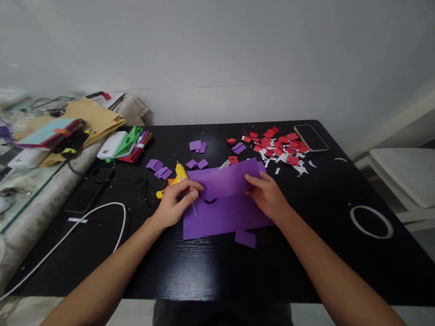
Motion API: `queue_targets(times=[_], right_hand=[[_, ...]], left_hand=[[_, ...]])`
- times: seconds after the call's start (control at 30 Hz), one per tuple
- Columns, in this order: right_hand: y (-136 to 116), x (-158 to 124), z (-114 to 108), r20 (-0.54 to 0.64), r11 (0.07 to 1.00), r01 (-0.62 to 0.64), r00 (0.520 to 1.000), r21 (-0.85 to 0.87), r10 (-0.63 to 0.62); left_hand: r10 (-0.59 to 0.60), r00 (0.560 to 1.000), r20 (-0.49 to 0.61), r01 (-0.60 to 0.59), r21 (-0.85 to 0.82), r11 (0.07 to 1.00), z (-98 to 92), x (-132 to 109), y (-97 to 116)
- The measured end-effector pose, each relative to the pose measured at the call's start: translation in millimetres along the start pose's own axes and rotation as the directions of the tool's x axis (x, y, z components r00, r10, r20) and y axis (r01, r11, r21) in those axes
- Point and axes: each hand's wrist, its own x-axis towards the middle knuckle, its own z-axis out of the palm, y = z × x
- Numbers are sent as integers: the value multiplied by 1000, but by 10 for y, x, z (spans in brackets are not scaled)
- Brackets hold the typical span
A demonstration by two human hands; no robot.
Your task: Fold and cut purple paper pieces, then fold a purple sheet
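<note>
Both my hands hold a purple paper strip [226, 180] slightly raised over a larger purple sheet [216, 220] on the black table. My left hand [176, 202] is closed at the strip's left end, thumb and index finger by its edge. At the right end, my right hand [269, 195] pinches the paper between thumb and fingers. Pale blades of what look like scissors [224, 164] stick out behind the strip, and a dark curved piece shows below it. A yellow glue gun [181, 172] lies just beyond my left hand. One small purple piece [245, 238] rests at the sheet's near edge.
Small purple pieces [159, 168] lie left of the glue gun. Red and white scraps [279, 147] spread at the back right beside a phone [311, 138]. A tape roll [371, 222] sits right. Another phone [89, 190], a white cable [85, 216] and folded coloured papers [132, 143] occupy the left.
</note>
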Motion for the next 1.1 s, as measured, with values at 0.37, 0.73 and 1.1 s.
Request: queue_targets(times=[0.37, 0.73, 1.1], right_hand=[[11, 381, -490, -521, 911, 347, 832, 223, -190], [9, 426, -597, -600, 849, 418, 604, -323, -525], [-203, -291, -177, -261, 864, 362, 848, -349, -461]], left_hand=[[134, 990, -45, -121, 224, 967, 71, 0, -52], [163, 986, 23, -162, 317, 935, 116, 5, -105], [155, 964, 217, -196, 184, 963, 193, -301, 730]])
